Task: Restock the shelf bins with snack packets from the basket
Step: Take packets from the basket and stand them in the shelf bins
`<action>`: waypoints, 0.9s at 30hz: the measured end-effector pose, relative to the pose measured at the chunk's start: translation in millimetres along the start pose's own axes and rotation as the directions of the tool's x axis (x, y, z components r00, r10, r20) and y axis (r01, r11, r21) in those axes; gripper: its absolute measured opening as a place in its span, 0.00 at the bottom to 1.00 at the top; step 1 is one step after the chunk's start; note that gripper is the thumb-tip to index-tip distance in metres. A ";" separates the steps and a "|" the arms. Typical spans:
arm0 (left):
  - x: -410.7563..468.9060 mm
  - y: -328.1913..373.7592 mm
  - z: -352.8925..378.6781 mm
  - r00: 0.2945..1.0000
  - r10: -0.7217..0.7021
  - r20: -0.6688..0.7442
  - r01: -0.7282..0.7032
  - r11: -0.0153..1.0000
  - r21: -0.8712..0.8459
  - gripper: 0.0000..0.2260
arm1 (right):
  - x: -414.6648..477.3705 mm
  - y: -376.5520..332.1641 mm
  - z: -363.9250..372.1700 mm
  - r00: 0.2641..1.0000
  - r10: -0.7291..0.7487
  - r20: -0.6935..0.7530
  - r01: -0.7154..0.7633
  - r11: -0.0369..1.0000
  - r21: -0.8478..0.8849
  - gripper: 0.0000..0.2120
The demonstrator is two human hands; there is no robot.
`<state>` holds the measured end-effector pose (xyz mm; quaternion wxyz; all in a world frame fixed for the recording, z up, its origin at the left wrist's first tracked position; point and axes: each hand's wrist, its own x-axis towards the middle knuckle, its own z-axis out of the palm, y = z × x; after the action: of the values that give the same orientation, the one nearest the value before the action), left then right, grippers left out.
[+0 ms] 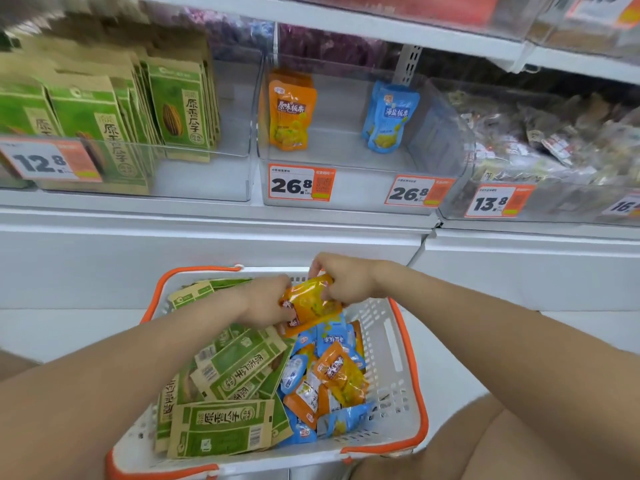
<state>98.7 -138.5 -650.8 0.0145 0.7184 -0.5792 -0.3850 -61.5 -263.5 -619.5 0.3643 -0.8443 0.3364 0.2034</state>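
An orange packet (311, 301) is pinched between the left hand (266, 303) and right hand (343, 278). Under them, the white basket (391, 341) holds more packets (242, 368), green, blue and orange.

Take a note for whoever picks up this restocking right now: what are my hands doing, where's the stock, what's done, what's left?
Left hand: grips the orange packet at its lower end, over the far end of the basket.
Right hand: pinches the same packet's top.
Basket: green packets on the left, blue packets and loose orange packets on the right.
Shelf: left bin holds green packs; middle bin shows one orange pouch and one blue pouch.
Done: little that shows.
Left: nearly the whole basket.
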 end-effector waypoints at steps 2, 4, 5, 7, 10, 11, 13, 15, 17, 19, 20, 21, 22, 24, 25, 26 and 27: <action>3.2 -2.3 -6.0 0.976 -0.056 -0.212 0.009 0.976 -0.216 0.17 | -6.1 -1.7 -7.9 0.999 0.033 0.029 -0.038 0.972 0.233 0.22; 2.3 -0.4 -12.1 0.904 -0.147 -0.401 -0.032 0.913 -0.407 0.20 | -8.4 -2.2 -14.4 0.997 0.044 0.068 -0.062 0.950 0.307 0.20; 0.1 1.5 -15.4 0.868 -0.202 -0.453 -0.066 0.859 -0.508 0.21 | -9.5 -3.5 -16.5 0.996 0.044 0.077 -0.067 0.944 0.323 0.19; -2.8 3.7 -21.5 0.832 -0.277 -0.481 -0.120 0.757 -0.643 0.18 | -8.6 -5.9 -19.0 0.998 0.022 0.058 -0.038 0.955 0.293 0.18; -9.3 12.8 -28.8 0.818 -0.238 -0.524 -0.203 0.733 -0.649 0.15 | -7.0 -11.0 -18.6 0.999 -0.042 -0.012 0.044 0.967 0.250 0.19; -12.3 18.3 -31.6 0.801 -0.202 -0.564 -0.242 0.752 -0.613 0.14 | -8.6 -13.7 -19.3 0.997 -0.060 -0.046 0.070 0.962 0.265 0.18; -18.9 29.2 -37.7 0.757 -0.126 -0.641 -0.309 0.795 -0.522 0.13 | -13.6 -18.4 -21.1 0.987 -0.119 -0.110 0.146 0.951 0.273 0.18; -24.9 37.8 -44.9 0.718 -0.063 -0.693 -0.366 0.813 -0.453 0.12 | -17.2 -21.2 -25.3 0.967 -0.189 -0.172 0.227 0.944 0.240 0.18; -30.2 43.7 -52.9 0.681 -0.012 -0.732 -0.416 0.817 -0.400 0.11 | -23.5 -27.3 -33.3 0.947 -0.237 -0.216 0.285 0.930 0.231 0.18; -34.2 49.6 -61.0 0.627 0.038 -0.778 -0.472 0.813 -0.341 0.11 | -30.3 -32.1 -46.9 0.912 -0.283 -0.298 0.340 0.927 0.158 0.18; -35.7 53.6 -64.7 0.591 0.062 -0.804 -0.499 0.811 -0.305 0.11 | -34.2 -33.3 -56.2 0.885 -0.306 -0.350 0.361 0.927 0.101 0.17; -36.4 57.7 -68.1 0.546 0.091 -0.833 -0.524 0.813 -0.255 0.10 | -40.6 -35.6 -66.8 0.861 -0.315 -0.399 0.365 0.930 0.054 0.15; -36.3 62.1 -71.3 0.495 0.121 -0.861 -0.542 0.817 -0.196 0.09 | -47.3 -37.3 -77.9 0.836 -0.313 -0.451 0.363 0.931 0.028 0.12; -35.7 70.5 -78.1 0.392 0.150 -0.908 -0.562 0.820 -0.107 0.09 | -60.0 -42.0 -97.0 0.784 -0.316 -0.534 0.410 0.910 0.064 0.08; -34.7 73.8 -81.7 0.344 0.156 -0.926 -0.568 0.820 -0.073 0.10 | -65.8 -45.0 -104.1 0.763 -0.315 -0.564 0.453 0.884 0.118 0.08; -33.9 76.9 -85.5 0.300 0.163 -0.940 -0.568 0.822 -0.038 0.11 | -68.8 -47.1 -109.8 0.744 -0.304 -0.595 0.493 0.851 0.182 0.09; -32.3 78.8 -89.1 0.261 0.169 -0.950 -0.557 0.831 -0.005 0.13 | -70.5 -49.1 -115.2 0.725 -0.280 -0.630 0.519 0.823 0.231 0.11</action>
<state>83.7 -175.1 -534.0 0.5502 0.6347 -0.5425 0.0078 -63.7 -295.5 -479.4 0.4435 -0.8275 0.2687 -0.2152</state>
